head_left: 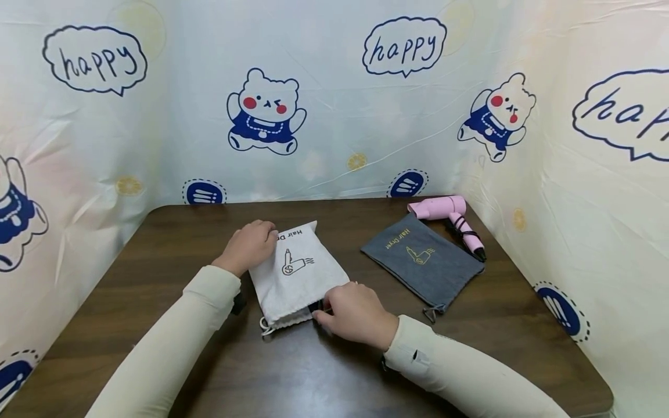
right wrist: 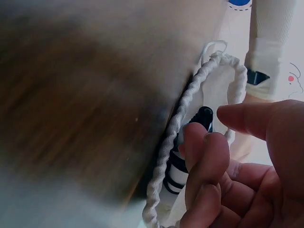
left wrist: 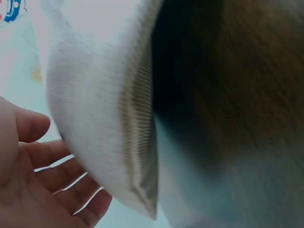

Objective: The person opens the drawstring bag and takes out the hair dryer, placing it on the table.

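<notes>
A white drawstring bag point(head_left: 295, 273) printed with a hair dryer lies on the table, its mouth toward me. My left hand point(head_left: 251, 247) rests against its far end; in the left wrist view the loosely extended fingers point(left wrist: 71, 183) touch the cloth. At the bag's mouth, my right hand point(head_left: 358, 313) has its fingers curled. The right wrist view shows thumb and forefinger about the black tip of a hair dryer point(right wrist: 178, 166), white with black cord wound round it. Most of the dryer is hidden inside the bag, beyond the braided rim point(right wrist: 190, 102).
To the right lies a grey drawstring bag point(head_left: 423, 261) with yellow print. A pink hair dryer point(head_left: 441, 207), cord wrapped about its handle, sits behind it near the table's back right corner. Printed cloth point(head_left: 334, 116) hangs round the brown table point(head_left: 292, 377).
</notes>
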Tool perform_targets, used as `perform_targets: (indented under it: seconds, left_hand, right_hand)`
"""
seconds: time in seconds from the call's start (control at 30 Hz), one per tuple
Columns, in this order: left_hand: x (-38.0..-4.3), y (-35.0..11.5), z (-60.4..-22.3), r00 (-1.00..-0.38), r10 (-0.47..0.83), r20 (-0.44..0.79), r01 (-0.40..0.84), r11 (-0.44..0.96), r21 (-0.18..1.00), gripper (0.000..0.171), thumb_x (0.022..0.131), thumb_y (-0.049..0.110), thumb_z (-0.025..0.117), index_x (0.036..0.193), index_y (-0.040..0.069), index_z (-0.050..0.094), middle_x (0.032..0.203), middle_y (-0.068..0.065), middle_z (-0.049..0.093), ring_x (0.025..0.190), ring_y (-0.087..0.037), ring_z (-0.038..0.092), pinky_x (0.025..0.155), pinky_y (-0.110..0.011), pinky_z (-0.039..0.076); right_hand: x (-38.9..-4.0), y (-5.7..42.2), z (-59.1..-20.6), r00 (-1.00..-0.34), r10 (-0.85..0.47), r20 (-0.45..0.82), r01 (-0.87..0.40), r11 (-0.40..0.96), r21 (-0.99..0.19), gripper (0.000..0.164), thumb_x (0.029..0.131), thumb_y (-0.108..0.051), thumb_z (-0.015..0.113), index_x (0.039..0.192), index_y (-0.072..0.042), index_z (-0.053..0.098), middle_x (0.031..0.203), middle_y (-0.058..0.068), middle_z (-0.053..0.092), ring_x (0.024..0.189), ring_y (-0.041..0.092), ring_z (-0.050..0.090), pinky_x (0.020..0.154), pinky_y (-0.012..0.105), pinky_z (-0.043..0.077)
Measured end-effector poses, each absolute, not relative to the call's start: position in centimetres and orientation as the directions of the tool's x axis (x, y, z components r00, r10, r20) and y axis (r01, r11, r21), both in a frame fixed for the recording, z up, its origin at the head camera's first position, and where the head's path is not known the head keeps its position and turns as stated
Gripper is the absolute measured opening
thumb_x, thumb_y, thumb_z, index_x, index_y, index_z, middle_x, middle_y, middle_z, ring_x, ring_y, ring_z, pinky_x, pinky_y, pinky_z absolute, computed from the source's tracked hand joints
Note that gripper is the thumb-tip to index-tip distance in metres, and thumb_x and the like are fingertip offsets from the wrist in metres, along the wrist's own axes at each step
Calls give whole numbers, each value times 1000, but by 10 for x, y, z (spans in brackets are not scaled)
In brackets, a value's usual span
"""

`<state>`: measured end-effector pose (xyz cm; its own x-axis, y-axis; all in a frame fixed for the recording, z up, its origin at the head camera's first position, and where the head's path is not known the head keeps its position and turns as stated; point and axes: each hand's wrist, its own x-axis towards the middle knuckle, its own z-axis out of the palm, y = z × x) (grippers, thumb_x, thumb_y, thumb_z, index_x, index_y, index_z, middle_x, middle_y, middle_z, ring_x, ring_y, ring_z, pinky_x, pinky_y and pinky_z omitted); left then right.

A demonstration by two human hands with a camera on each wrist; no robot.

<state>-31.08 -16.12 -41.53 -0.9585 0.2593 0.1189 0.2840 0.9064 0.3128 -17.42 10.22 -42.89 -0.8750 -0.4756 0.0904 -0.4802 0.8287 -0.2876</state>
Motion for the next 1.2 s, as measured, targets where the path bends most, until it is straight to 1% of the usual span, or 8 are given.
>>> perform_targets:
  seconds: [0.13,0.3,0.4,0.53,0.63,0.83,1.03,1.2]
  left_hand:
    - [-319,-165,-421,-971,241,10,228,905,360,56,112,38,29,143,1,59,144,-21,60,136,-43,53,112,-64,39]
    - [-329,-173,-427,-971,215,-108,149,890,431,70,111,51,21,151,2,50,152,-22,52,142,-46,46,115,-65,34]
    - [-336,-177,-428,-970,192,-146,109,888,446,72,110,54,20,152,3,50,154,-23,50,143,-46,44,115,-67,32]
    - [-346,-182,-429,-969,154,-192,37,864,503,65,110,50,31,146,2,56,149,-24,54,136,-43,52,110,-61,42]
    - [-355,-188,-434,-963,115,-245,-54,806,589,60,107,49,42,138,2,64,142,-23,59,126,-38,58,104,-54,48]
    - [-366,-206,-450,-926,89,-368,-224,654,722,56,99,54,58,129,8,69,135,-17,60,116,-29,57,101,-45,47]
    - [-363,-221,-457,-933,120,-339,-216,565,796,52,93,53,72,127,14,74,131,-10,66,115,-24,60,96,-38,48]
    - [-356,-224,-451,-933,133,-335,-219,529,820,50,94,48,73,128,12,74,129,-10,67,113,-23,60,92,-34,47]
  right_hand:
    - [-175,97,-429,-883,-461,86,-465,838,-286,48,93,-50,71,53,-29,57,43,-14,43,48,9,48,44,33,37]
    - [-176,94,-430,-896,-438,71,-440,855,-277,54,90,-56,72,49,-28,53,41,-15,41,46,9,46,40,33,35]
    - [-177,92,-430,-899,-434,59,-433,860,-270,54,89,-60,72,48,-28,55,41,-16,44,46,9,47,40,34,36]
    - [-179,91,-430,-901,-431,50,-428,865,-261,53,89,-60,71,48,-30,57,42,-18,48,47,9,49,41,35,38]
    - [-179,91,-430,-905,-422,56,-422,870,-257,54,89,-58,72,47,-30,55,41,-15,46,46,11,49,41,35,38]
    - [-178,91,-432,-910,-410,54,-408,869,-278,55,87,-52,73,46,-26,48,39,-12,35,43,12,44,39,34,33]
    - [-178,94,-432,-913,-403,65,-403,866,-297,52,84,-47,74,47,-23,48,40,-13,30,43,11,41,39,32,28]
    - [-181,96,-431,-909,-407,88,-415,864,-285,49,82,-45,75,46,-23,48,40,-13,30,45,11,41,40,34,31]
